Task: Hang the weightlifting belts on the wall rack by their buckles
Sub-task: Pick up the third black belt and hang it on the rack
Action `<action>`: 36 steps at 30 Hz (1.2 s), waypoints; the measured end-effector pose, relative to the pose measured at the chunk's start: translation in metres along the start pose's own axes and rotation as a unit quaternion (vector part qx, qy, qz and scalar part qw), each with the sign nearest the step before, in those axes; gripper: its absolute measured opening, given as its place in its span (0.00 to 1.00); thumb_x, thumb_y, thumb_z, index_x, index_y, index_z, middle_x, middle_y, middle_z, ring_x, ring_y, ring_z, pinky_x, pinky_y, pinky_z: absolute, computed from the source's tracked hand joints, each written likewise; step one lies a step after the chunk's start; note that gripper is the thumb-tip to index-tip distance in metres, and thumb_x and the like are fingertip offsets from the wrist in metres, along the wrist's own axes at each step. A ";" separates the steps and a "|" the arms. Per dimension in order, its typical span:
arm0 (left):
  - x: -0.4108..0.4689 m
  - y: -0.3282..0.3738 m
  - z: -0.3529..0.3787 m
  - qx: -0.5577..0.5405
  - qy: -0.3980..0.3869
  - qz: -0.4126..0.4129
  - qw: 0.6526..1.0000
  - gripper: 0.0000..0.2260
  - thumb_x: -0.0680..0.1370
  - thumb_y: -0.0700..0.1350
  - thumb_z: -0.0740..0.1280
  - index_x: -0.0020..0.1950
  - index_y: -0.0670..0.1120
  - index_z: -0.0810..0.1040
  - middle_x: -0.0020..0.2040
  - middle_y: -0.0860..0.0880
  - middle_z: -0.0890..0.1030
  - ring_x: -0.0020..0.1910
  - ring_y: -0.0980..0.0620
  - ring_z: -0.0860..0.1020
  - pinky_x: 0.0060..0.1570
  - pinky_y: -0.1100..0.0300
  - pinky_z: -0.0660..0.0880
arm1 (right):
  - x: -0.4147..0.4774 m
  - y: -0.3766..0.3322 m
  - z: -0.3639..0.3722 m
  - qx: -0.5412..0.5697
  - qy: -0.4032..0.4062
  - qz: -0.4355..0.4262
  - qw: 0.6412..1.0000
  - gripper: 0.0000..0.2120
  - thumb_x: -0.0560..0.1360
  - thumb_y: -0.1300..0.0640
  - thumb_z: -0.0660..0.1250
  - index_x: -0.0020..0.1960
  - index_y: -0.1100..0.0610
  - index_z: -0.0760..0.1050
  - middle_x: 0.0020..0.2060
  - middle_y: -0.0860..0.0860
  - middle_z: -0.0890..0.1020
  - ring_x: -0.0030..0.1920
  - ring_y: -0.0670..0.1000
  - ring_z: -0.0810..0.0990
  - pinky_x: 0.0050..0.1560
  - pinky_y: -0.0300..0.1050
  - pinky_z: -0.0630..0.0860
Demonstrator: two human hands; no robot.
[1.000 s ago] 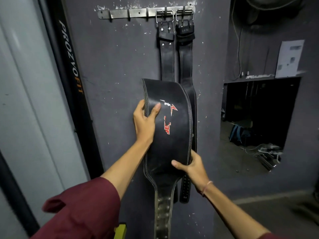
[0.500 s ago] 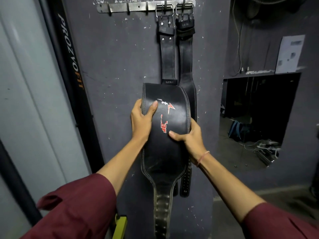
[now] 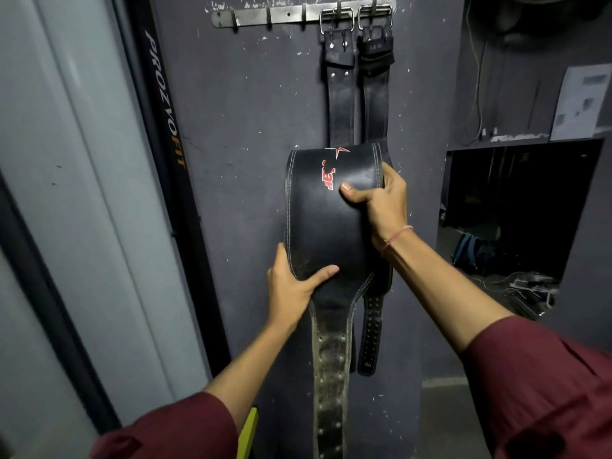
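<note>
Left hand (image 3: pixel 291 289) dropped to belt (image 3: pixel 318 220) taper, right hand (image 3: pixel 384 207) climbed; both grip edges. Buckle probably hidden behind; walk up toward rack (image 3: pixel 258 16)

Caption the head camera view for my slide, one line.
Left hand and right hand grip a wide belt in front of two belts hung by buckles on the rack.

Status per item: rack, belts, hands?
wall rack: two right hooks taken, left hooks free
left hung belt: hanging by buckle
right hung belt: hanging by buckle
wide belt: off the rack, held, tail dangling
left hand: grips wide belt's lower edge
right hand: grips its upper right edge
</note>
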State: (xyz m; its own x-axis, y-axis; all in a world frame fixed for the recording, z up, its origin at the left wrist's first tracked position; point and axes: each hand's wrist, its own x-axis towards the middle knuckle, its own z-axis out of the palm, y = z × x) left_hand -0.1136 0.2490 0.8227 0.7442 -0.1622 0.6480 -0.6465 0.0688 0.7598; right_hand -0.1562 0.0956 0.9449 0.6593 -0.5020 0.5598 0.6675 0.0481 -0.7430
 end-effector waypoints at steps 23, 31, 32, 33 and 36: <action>0.079 0.056 0.029 -0.319 -0.023 -0.293 0.901 0.22 0.70 0.26 0.67 0.62 0.37 0.74 0.56 0.35 0.82 0.49 0.35 0.84 0.47 0.40 0.82 | -0.024 -0.007 -0.055 -0.199 -0.048 0.149 0.967 0.25 0.69 0.46 0.77 0.52 0.60 0.70 0.47 0.52 0.83 0.45 0.48 0.83 0.47 0.45 0.80; 0.100 0.069 0.020 -0.248 0.010 -0.252 0.935 0.25 0.68 0.46 0.77 0.60 0.35 0.78 0.54 0.36 0.84 0.53 0.37 0.84 0.53 0.37 0.79 | -0.040 0.022 -0.068 -0.150 -0.079 0.074 0.983 0.23 0.70 0.63 0.76 0.62 0.59 0.72 0.54 0.55 0.84 0.52 0.52 0.85 0.55 0.49 0.81; 0.100 0.067 0.021 -0.227 0.032 -0.228 0.946 0.24 0.67 0.45 0.78 0.57 0.35 0.78 0.54 0.36 0.84 0.54 0.37 0.83 0.56 0.35 0.78 | -0.047 0.027 -0.071 -0.144 -0.092 0.069 0.983 0.27 0.69 0.65 0.77 0.64 0.58 0.71 0.55 0.54 0.83 0.54 0.51 0.84 0.55 0.46 0.81; 0.098 0.064 0.022 -0.217 0.041 -0.211 0.952 0.20 0.66 0.44 0.77 0.54 0.35 0.79 0.53 0.36 0.84 0.55 0.36 0.83 0.57 0.35 0.77 | -0.056 0.034 -0.076 -0.142 -0.101 0.073 0.982 0.30 0.67 0.67 0.78 0.65 0.57 0.70 0.57 0.53 0.83 0.56 0.51 0.84 0.57 0.45 0.80; 0.094 0.058 0.023 -0.235 0.039 -0.171 0.956 0.07 0.70 0.40 0.74 0.46 0.41 0.80 0.46 0.39 0.81 0.53 0.37 0.82 0.60 0.33 0.74 | -0.089 0.067 -0.097 -0.153 -0.116 0.129 0.973 0.38 0.60 0.68 0.82 0.66 0.56 0.70 0.58 0.52 0.83 0.60 0.54 0.82 0.62 0.48 0.78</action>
State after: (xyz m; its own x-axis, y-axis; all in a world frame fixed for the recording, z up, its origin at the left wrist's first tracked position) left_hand -0.0850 0.2155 0.9261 0.9202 -0.1826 0.3462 -0.2302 0.4630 0.8560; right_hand -0.2035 0.0602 0.8098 0.8748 -0.2981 0.3820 0.3592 -0.1303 -0.9241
